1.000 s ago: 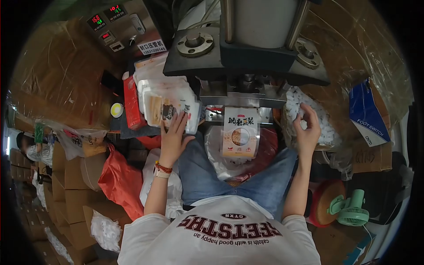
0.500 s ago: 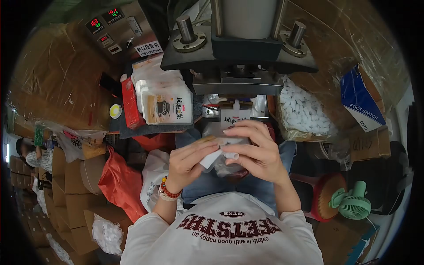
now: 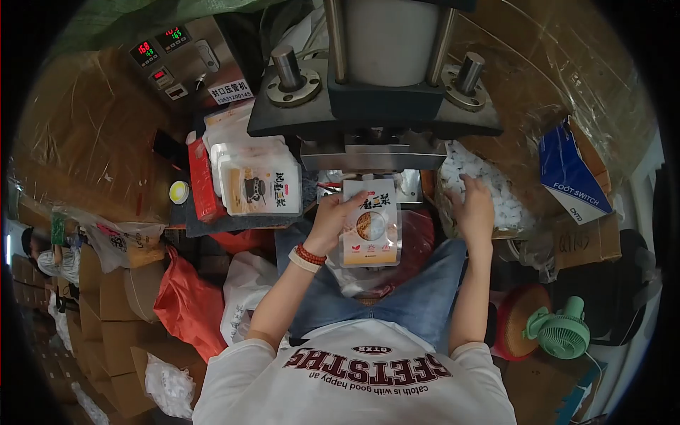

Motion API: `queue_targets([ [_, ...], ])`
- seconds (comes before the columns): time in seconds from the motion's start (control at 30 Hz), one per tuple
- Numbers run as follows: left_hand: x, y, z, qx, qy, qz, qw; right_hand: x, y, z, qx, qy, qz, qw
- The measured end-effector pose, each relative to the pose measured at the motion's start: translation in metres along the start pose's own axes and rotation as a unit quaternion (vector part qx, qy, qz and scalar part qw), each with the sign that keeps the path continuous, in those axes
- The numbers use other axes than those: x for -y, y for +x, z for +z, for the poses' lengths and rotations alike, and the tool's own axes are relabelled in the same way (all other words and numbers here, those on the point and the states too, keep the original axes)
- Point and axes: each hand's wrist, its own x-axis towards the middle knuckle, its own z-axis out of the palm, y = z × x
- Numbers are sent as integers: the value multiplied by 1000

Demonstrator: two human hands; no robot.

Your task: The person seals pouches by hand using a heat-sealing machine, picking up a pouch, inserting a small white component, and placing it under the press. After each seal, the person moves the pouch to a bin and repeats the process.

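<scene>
A flat white-and-orange pouch (image 3: 371, 246) with dark lettering and a round picture is gripped by my left hand (image 3: 337, 218) along its left side, its upper end close to the press. The right hand (image 3: 474, 210) reaches over a box full of small white plastic spouts (image 3: 499, 193). Its fingers are apart at the near-left part of the heap, and no spout shows clearly between them. Above the pouch stands the press, with a metal bar (image 3: 372, 157) across its front. To the left lies a stack of similar printed pouches (image 3: 262, 185).
A control box (image 3: 191, 60) with lit digits stands back left. A red box (image 3: 204, 180) sits beside the pouch stack. On the right are a blue foot-switch carton (image 3: 572, 170) and a green fan (image 3: 564, 331). Red bags (image 3: 188, 297) hang at left.
My hands were together in front of the press, handling a pouch and a white tube-like piece. They have parted: the left holds a flat pouch, and the right has moved right to the spouts.
</scene>
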Motion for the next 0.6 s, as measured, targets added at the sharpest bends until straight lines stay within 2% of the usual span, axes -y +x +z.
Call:
queue_targets([
  [0.07,4,5,-4,-7,-7,4,1000,-15,-3,33,16,10,0,1000],
  [0.2,-2,-2,-9,3,17,-18,1000,-25,0,39,18,43,-45,998],
  [0.23,-10,-7,-17,-43,178,55,982,-21,0,34,16,45,-46,998],
  [0.27,-20,-13,-23,-86,333,127,930,-17,0,25,-25,120,18,992],
  [0.3,-38,-26,-24,-196,521,295,777,-13,-2,15,-62,193,84,976],
  [0.33,-51,-41,-30,-285,659,432,546,-10,-6,6,-59,193,86,976],
  [0.37,-49,-49,-48,-284,660,429,547,-6,-10,-3,-32,268,113,956],
  [0.4,-42,-55,-70,-254,722,388,513,-2,-14,-10,-5,341,140,930],
  [0.43,-34,-62,-88,-223,779,343,475,6,-18,-15,-3,342,140,929],
  [0.47,-28,-71,-102,-222,781,342,474,17,-23,-18,-3,396,42,917],
  [0.5,-24,-78,-114,-173,760,334,530,31,-25,-22,-6,446,-56,893],
  [0.53,-24,-83,-117,-122,735,323,584,48,-27,-29,-36,422,-107,899],
  [0.57,-21,-87,-117,-120,736,321,584,59,-28,-36,-35,423,-104,899],
  [0.6,-19,-91,-107,-163,647,292,685,68,-28,-44,-49,378,-152,912],
])
